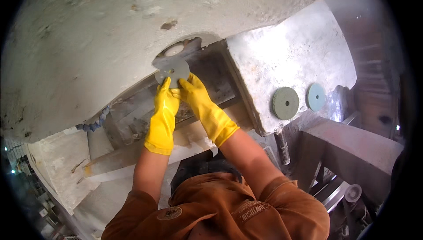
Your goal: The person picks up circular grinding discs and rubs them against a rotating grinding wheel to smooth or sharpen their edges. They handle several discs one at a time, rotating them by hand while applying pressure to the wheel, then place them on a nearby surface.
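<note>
Both my hands wear yellow rubber gloves and hold one thin grey disc (178, 66) with a small hole in its middle. My left hand (166, 100) pinches the disc's lower edge, thumb or finger lying on its face. From the right, my right hand (194, 91) grips the same lower edge, close beside the left. The disc is tilted up in front of a dark opening, where a pale rounded part (174, 49) shows behind it. Some of my fingertips are hidden behind the disc.
A large pale, crusted casing (110, 28) overhangs the work. To the right, a whitish slab (291, 50) bears a dark green wheel (285, 103) and a light blue-green wheel (316, 96), both with centre holes. A metal beam (352, 145) and a pulley (353, 193) stand at lower right.
</note>
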{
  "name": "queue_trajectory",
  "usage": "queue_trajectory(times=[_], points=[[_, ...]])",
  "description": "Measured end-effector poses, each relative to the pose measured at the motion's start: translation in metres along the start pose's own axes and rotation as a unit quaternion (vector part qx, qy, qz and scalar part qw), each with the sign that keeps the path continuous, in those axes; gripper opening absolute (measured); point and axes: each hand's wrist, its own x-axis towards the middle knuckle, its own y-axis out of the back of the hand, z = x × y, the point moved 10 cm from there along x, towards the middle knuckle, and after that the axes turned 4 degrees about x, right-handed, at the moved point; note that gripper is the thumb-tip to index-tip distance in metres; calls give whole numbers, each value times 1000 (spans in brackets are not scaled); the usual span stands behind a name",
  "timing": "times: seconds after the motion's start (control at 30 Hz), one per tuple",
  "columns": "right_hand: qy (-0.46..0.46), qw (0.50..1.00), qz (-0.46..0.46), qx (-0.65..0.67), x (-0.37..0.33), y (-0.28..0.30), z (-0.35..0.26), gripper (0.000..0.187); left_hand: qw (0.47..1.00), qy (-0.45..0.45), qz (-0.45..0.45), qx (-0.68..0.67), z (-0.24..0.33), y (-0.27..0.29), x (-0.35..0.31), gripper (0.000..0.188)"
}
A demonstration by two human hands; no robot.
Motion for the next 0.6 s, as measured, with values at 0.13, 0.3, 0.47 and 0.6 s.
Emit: queue_trajectory(times=[0.13, 0.3, 0.47, 0.6], points=[[7, 1000, 4, -29, 34, -22, -11, 29, 999, 23, -39, 10, 27, -4, 36, 21], [-15, 1000, -6, -26, 58, -41, -10, 29, 993, 30, -104, 49, 43, 26, 77, 22], [14, 1000, -5, -4, 42, -15, -10, 29, 982, -87, -40, 164, 42, -13, 29, 25], [19, 999, -29, -8, 24, -18, -9, 34, 989, -91, -40, 107, 38, -17, 8, 26]])
